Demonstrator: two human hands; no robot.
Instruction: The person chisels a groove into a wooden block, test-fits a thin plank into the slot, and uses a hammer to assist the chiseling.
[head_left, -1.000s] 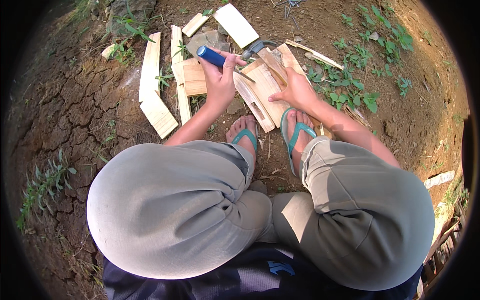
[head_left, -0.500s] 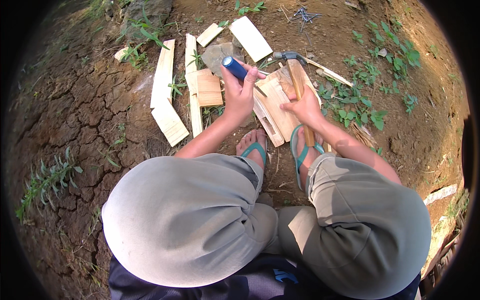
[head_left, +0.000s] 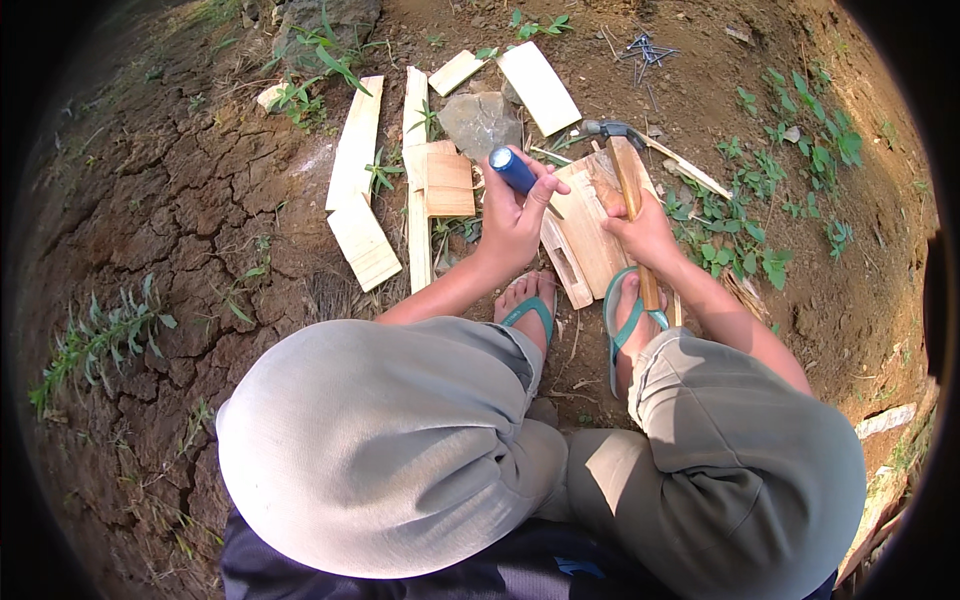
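My left hand [head_left: 512,222] is wrapped round the blue handle of a chisel [head_left: 514,170]. The handle leans, and the thin blade angles down toward a light wooden board [head_left: 592,230] on the ground. Whether its tip touches the wood I cannot tell. In my right hand [head_left: 643,232] is a wooden-handled hammer [head_left: 626,172], gripped partway along the handle above the board's right side, its dark head pointing away from me. Along the board's left edge lies a narrow wood piece [head_left: 568,262] with a slot cut in it.
Pale wood offcuts [head_left: 362,240] and a small block [head_left: 449,187] lie left, beside a flat grey stone [head_left: 480,122]. Loose nails [head_left: 648,50] lie at the far right. Green weeds [head_left: 745,235] grow right of the board. My sandalled feet [head_left: 530,308] are just nearer than the board.
The whole view has shifted, so the scene sits further right. The chisel and my left hand have come slightly nearer to me; the hammer stays over the board. Both grips are unchanged.
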